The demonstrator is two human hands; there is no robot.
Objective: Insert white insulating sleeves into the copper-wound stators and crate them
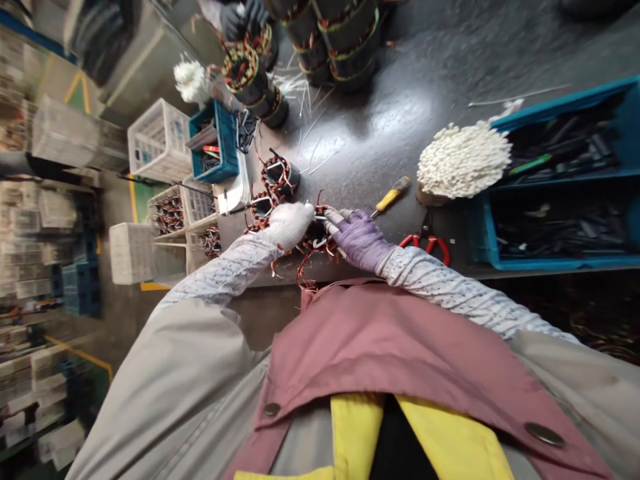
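Observation:
A wire-wound motor stator [316, 232] with copper-coloured leads sits at the table's front edge, between my hands and partly hidden by them. My left hand [291, 225], in a white glove, is closed at its left rim; whatever its fingertips pinch is too small to make out. My right hand [364, 241], in a purple glove with pale fingertips, curls its fingers over the right side of the stator. A thin white strip shows on the stator between the hands. Just left and behind stand another wound stator [280, 175] and a similar one [261, 207].
To the right lie a yellow-handled screwdriver [393, 195], red-handled cutters [425, 245], a bundle of white ties [464, 160] and blue bins [565, 265] of dark pieces. Stacked stators [350, 47] stand behind. A co-worker's gloved hands [243, 20] are at the far left, near white crates [160, 143].

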